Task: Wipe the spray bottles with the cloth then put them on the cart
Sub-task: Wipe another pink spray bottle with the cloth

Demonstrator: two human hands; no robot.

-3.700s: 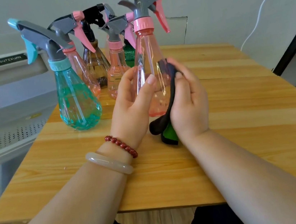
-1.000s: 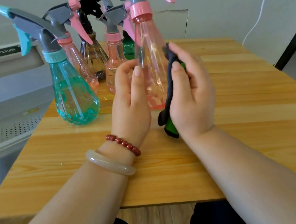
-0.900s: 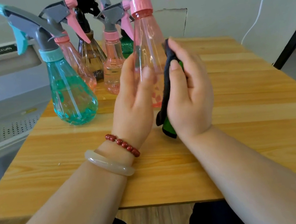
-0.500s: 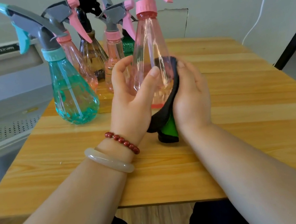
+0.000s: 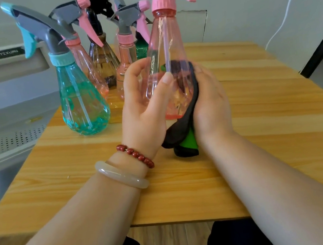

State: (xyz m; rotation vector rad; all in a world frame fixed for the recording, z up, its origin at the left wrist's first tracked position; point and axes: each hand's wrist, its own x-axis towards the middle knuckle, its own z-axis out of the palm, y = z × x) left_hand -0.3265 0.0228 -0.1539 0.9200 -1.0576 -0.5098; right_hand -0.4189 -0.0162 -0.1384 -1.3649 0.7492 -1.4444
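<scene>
Pink spray bottle (image 5: 166, 39) stood upright in the air over the table (image 5: 270, 128). Long axis near vertical, trigger head at the top edge of view, base just above the wood.

Left hand (image 5: 144, 106) cupped the bottle's left side, thumb across the front, fingers curled behind. This was the hand carrying the bottle.

Right hand (image 5: 210, 99) pressed the black-and-green cloth (image 5: 185, 139) against the bottle's right flank, the fabric wrapped between palm and plastic and its tail hanging below the base.

Teal bottle (image 5: 83, 104) and the other bottles stood clustered just behind and to the left, on the table.

Cart (image 5: 2, 122) lay beyond the table's left edge, so leftward from the grip. Judged: the left hand was nearer and already held the bottle, so once wiping ended the transfer would likely go leftward past the teal bottle's head.
</scene>
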